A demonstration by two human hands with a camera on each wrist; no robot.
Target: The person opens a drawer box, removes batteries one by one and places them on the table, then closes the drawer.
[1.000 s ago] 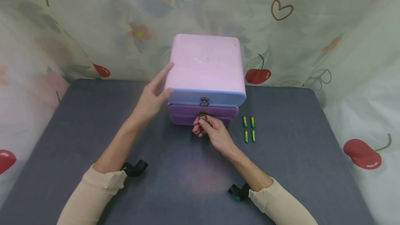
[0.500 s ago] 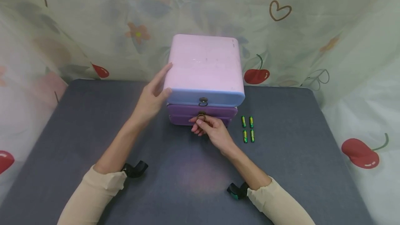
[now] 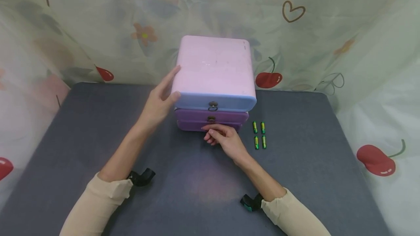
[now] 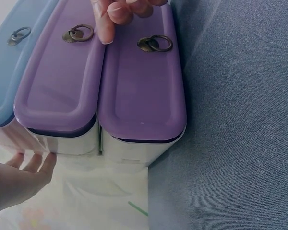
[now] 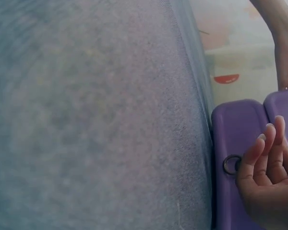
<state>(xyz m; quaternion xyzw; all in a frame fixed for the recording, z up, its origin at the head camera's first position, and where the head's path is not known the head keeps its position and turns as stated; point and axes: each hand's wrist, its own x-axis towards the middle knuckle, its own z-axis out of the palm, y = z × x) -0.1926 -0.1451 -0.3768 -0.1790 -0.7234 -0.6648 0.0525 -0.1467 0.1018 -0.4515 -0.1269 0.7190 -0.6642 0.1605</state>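
A small drawer cabinet with a pink top (image 3: 213, 65) stands at the back of the table. Its front has a blue upper drawer (image 3: 190, 101) and two purple ones, the middle drawer (image 4: 62, 72) and the lower drawer (image 4: 144, 96), each with a ring pull. My left hand (image 3: 155, 106) rests against the cabinet's left side, thumb and fingers extended. Just before the purple fronts is my right hand (image 3: 229, 143), fingers loosely bent and holding nothing. The middle drawer's ring (image 4: 86, 32) hangs free of the fingers. Narrow dark gaps show behind the purple fronts.
Several green and yellow batteries (image 3: 255, 127) lie on the table right of the cabinet. A dark grey cloth (image 3: 190, 199) covers the table. Behind and at the sides hangs a patterned curtain (image 3: 210, 6). Black cameras (image 3: 142, 177) are strapped at both wrists.
My right hand has let go of the middle drawer's ring pull and moved slightly down from it. The left hand stays on the cabinet's side.
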